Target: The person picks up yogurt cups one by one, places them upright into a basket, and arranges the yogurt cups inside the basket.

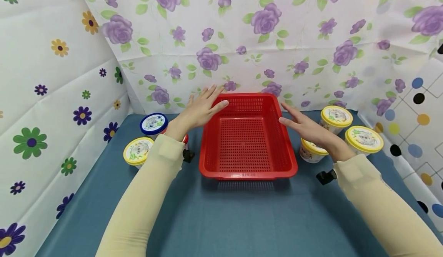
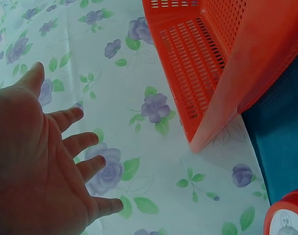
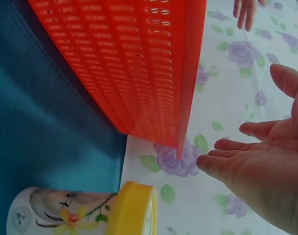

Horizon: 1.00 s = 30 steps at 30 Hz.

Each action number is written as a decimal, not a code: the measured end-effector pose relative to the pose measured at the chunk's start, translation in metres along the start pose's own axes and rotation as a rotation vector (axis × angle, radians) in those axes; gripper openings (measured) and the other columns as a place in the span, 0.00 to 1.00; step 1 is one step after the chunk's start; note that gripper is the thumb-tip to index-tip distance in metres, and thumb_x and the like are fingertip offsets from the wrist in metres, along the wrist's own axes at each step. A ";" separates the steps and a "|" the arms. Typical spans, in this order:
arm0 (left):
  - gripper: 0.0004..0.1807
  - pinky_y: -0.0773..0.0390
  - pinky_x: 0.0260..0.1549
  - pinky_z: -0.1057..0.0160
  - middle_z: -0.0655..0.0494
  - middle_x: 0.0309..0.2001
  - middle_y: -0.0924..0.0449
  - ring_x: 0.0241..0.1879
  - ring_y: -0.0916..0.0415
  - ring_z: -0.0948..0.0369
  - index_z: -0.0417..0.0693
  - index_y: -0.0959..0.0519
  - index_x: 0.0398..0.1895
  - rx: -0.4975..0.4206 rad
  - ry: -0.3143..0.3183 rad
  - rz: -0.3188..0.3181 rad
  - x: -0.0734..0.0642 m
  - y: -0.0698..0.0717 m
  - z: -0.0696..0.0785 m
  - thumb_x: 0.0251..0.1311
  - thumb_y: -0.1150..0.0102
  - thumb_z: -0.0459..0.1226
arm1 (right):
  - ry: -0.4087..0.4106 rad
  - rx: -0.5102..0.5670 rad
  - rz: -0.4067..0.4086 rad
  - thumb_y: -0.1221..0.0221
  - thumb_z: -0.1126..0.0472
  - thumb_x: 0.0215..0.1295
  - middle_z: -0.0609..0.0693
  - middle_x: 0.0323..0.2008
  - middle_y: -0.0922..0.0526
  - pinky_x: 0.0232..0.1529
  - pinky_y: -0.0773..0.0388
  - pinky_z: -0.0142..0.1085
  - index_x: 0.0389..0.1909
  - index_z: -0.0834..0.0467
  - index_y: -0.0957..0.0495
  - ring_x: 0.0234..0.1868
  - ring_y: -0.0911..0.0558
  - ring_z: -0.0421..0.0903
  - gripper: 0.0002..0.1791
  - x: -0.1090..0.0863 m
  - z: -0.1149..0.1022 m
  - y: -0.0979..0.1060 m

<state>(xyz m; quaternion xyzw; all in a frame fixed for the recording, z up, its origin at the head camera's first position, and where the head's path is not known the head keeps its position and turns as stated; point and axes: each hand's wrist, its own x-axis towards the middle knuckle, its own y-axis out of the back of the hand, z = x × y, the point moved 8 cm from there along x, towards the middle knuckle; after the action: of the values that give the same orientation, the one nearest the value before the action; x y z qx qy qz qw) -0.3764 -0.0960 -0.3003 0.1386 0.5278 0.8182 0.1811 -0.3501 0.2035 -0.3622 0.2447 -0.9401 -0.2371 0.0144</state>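
Observation:
A red perforated plastic basket [image 1: 243, 174] stands at the middle of the blue table, its inside bare. My left hand [image 1: 199, 111] is raised by the basket's left far corner, fingers spread and holding nothing. On the other side my right hand [image 1: 306, 126] hovers beside the right wall, fingers extended. In the left wrist view the left palm [image 2: 36, 161] shows apart from the basket [image 2: 227, 93]. The right wrist view has the right hand [image 3: 266, 156] a short gap away from the basket's rim [image 3: 190, 73].
Left of the basket stand a blue-lidded tub [image 1: 153, 123], a yellow-lidded tub [image 1: 137, 150] and a red-lidded tub [image 2: 291, 215], partly hidden by the left arm. Three yellow-lidded tubs, one of them here [image 1: 364, 138], stand at the right. Flowered sheets [image 1: 238, 49] wall the table [image 1: 238, 222] behind and at the sides.

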 end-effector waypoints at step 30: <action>0.40 0.72 0.75 0.32 0.50 0.85 0.62 0.83 0.68 0.46 0.60 0.55 0.86 0.002 -0.013 -0.052 -0.027 0.002 -0.010 0.79 0.62 0.63 | -0.053 0.123 0.007 0.51 0.41 0.82 0.55 0.84 0.63 0.73 0.55 0.72 0.85 0.48 0.67 0.83 0.60 0.62 0.46 -0.015 0.028 -0.012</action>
<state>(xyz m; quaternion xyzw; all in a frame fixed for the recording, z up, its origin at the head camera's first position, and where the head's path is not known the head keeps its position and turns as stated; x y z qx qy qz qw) -0.3566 -0.1166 -0.3033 0.1302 0.5307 0.8118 0.2056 -0.3351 0.2136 -0.3916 0.2356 -0.9537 -0.1851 -0.0250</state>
